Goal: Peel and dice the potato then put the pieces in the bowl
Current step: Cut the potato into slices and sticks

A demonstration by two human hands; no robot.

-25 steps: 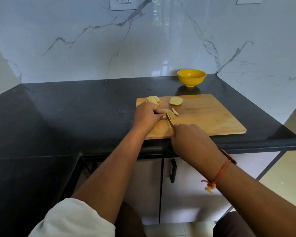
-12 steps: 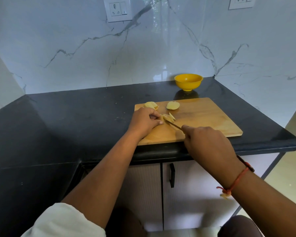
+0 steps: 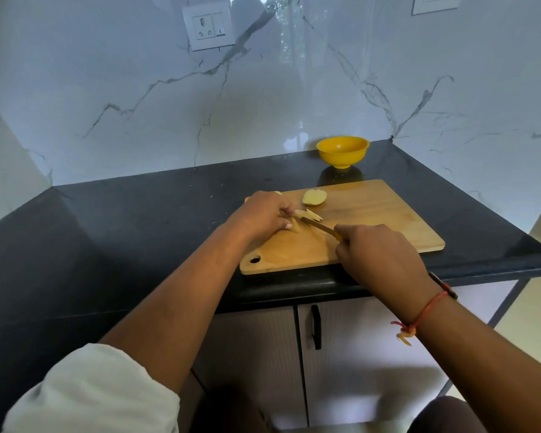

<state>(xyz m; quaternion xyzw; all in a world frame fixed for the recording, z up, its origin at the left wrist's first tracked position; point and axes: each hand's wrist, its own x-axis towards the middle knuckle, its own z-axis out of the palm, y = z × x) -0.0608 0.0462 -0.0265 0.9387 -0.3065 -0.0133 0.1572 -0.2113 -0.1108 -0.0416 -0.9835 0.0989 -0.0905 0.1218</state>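
On the black table (image 3: 138, 229) lies a wooden board (image 3: 372, 220), its near edge close to the table's front edge and its hanging hole at the near left corner. The left hand (image 3: 263, 215) rests on the board's left part, its fingers (image 3: 286, 225) curled and pinching a small cluster of pale potato strips (image 3: 310, 215) against the wood. The right hand (image 3: 378, 254) grips a knife (image 3: 317, 226), fingers wrapped round the handle so that only a bit of yellow shows. The blade points left toward the strips and its tip meets them just beside the left fingertips. A peeled potato half (image 3: 314, 197) lies flat on the board just behind the strips, apart from both hands. The edge of another pale piece peeks from behind the left hand; what it is cannot be told. A yellow bowl (image 3: 342, 150) stands on the table behind the board, near the marble wall, and looks to hold nothing. A red thread (image 3: 428, 307) circles the right wrist, and a white sleeve (image 3: 91, 392) is rolled up on the left arm. A socket (image 3: 208, 26) sits on the wall above.
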